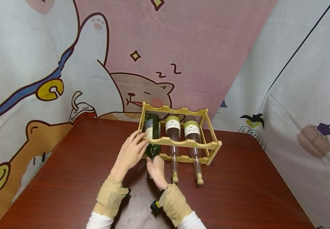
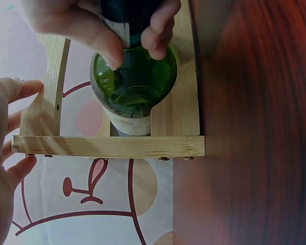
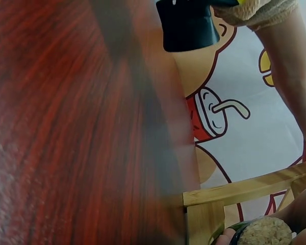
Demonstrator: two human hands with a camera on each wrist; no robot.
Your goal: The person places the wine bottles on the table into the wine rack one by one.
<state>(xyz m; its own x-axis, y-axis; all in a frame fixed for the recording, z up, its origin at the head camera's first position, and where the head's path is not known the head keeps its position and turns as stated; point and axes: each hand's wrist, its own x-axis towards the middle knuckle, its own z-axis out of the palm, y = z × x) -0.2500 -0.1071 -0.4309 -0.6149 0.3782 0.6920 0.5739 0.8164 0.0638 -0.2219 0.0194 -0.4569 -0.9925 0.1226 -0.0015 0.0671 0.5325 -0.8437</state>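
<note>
A light wooden wine rack (image 1: pixel 182 142) stands on the table with three bottles lying in its upper row, necks toward me. My left hand (image 1: pixel 131 150) holds the left end of its front rail, thumb and fingers around the wood in the left wrist view. In the leftmost slot lies a green wine bottle (image 1: pixel 154 148) with a pale label. My right hand (image 1: pixel 156 167) grips this bottle's dark neck (image 2: pixel 130 18). Its cork end (image 3: pixel 265 232) shows at the bottom of the right wrist view, where most of that hand is out of frame.
Two clear bottles with white labels, a middle one (image 1: pixel 174 152) and a right one (image 1: pixel 193 140), rest in neighbouring slots, corked necks jutting past the front rail. The red-brown table (image 1: pixel 248 178) spreads around the rack. A printed cloth (image 1: pixel 196 47) hangs close behind it.
</note>
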